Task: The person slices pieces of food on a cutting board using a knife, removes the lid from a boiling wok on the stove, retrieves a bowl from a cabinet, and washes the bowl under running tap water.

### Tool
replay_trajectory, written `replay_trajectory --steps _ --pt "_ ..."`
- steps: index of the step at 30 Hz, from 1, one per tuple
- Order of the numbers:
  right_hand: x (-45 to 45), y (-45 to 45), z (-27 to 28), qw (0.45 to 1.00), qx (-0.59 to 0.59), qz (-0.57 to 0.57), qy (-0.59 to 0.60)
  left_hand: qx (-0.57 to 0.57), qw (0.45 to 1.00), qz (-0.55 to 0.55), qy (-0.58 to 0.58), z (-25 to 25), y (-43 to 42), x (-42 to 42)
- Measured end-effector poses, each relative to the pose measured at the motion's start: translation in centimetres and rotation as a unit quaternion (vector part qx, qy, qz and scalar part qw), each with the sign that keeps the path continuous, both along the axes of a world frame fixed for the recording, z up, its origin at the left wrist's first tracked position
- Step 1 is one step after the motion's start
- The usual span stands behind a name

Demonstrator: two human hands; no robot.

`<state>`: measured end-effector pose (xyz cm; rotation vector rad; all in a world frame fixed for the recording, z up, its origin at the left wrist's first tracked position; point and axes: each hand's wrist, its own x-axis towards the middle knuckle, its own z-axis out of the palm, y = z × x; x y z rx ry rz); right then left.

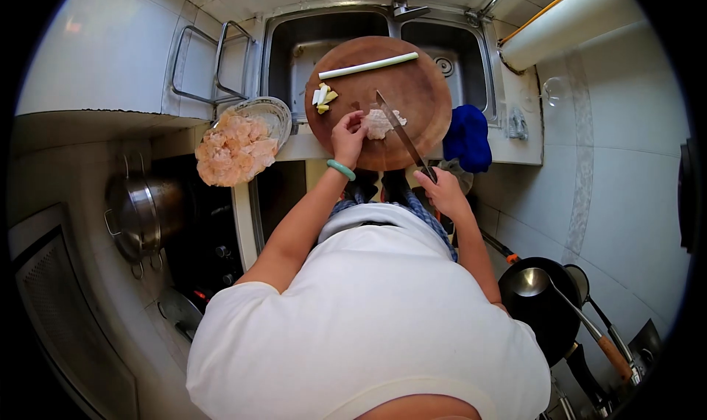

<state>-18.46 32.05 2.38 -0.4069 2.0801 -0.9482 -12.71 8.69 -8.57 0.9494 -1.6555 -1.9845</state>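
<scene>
The right hand [442,190] grips a knife [404,136] — blade across pale chopped food [379,125] on the board [428,100]. The left hand [348,135] curls beside it — holding anything, I cannot tell.

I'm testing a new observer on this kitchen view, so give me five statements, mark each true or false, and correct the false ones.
1. The right hand grips a long-bladed metal knife with a dark handle. True.
2. The pale green ring-shaped bangle is on the right wrist. False: it is on the left.
3. A long, slender white-and-green stalk lies on the round brown wooden board. True.
4. The small white and yellow cut pieces lie in the sink. False: they are on the board.
5. The left hand is beside the pale chopped heap. True.
</scene>
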Motion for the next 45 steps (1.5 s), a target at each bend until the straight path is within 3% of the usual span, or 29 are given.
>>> replay_trajectory --steps 6,8,9,11,12,14,18,31,35,41,43,45 --pt "0.1 -1.0 0.7 0.999 0.011 -0.003 -0.050 -0.119 0.993 -0.001 -0.027 0.8 -0.3 0.5" --pt "0.0 -1.1 0.2 1.000 0.012 0.010 -0.026 -0.259 0.960 -0.034 -0.098 2.9 0.1 0.7" --pt "0.0 -1.1 0.0 1.000 0.010 0.020 -0.001 -0.257 0.961 -0.034 -0.099 2.8 0.1 0.9" --pt "0.0 -1.2 -0.4 1.000 0.015 0.025 -0.003 -0.504 0.860 -0.076 -0.015 2.7 0.1 1.0" --pt "0.0 -1.2 -0.5 0.999 0.018 0.029 -0.005 -0.503 0.861 -0.076 -0.015 2.6 0.0 1.0" --pt "0.1 -1.2 -0.7 0.999 0.016 0.033 0.004 -0.584 0.798 -0.145 0.023 2.3 0.0 1.1" --pt "0.1 -1.2 -1.6 0.996 0.019 0.058 0.069 -0.599 0.785 -0.157 0.028 1.6 0.2 1.3" --pt "-0.9 -4.8 -0.6 0.992 0.076 0.087 0.046 -0.619 0.767 -0.166 0.037 1.8 0.1 1.6" --pt "-1.9 -7.7 -3.6 0.997 0.031 0.056 0.046 -0.630 0.756 -0.174 0.043 2.0 0.0 1.6" --pt "-1.8 -8.1 -2.2 0.992 0.006 0.074 0.104 -0.638 0.746 -0.186 0.032 1.9 -0.3 1.4" --pt "-0.6 -4.6 -1.9 0.992 -0.032 0.093 0.073 -0.640 0.746 -0.185 0.032 2.1 -0.5 1.3" --pt "0.3 -2.1 -0.8 0.998 0.052 0.037 -0.025 -0.640 0.745 -0.183 0.031 2.2 -0.6 1.2"
